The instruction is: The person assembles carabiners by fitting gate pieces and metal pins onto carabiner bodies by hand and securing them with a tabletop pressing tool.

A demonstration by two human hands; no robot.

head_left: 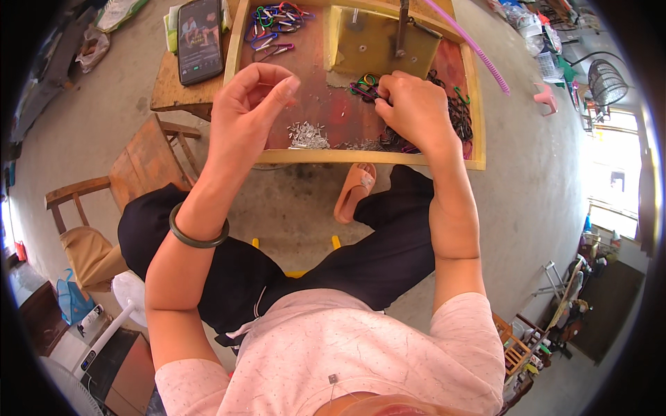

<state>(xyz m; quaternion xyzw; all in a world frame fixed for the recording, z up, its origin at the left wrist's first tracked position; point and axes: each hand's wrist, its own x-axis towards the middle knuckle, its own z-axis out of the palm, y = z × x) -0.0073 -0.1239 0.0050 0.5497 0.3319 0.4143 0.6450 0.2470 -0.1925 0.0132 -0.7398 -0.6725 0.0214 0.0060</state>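
My left hand is raised over the left side of a wooden-rimmed tray table. Its fingers curl toward the thumb in a pinch; whatever they hold is too small to make out. My right hand has its fingertips closed at a few coloured carabiners, with one seemingly between thumb and finger. Below and between the hands is a heap of small silvery metal pins. A yellowish metal plate with an upright rod stands just beyond my right hand.
Coloured carabiners fill the tray's far left corner. Dark clips lie along its right side. A phone rests left of the tray by a wooden chair. A purple coiled cord crosses the far right corner.
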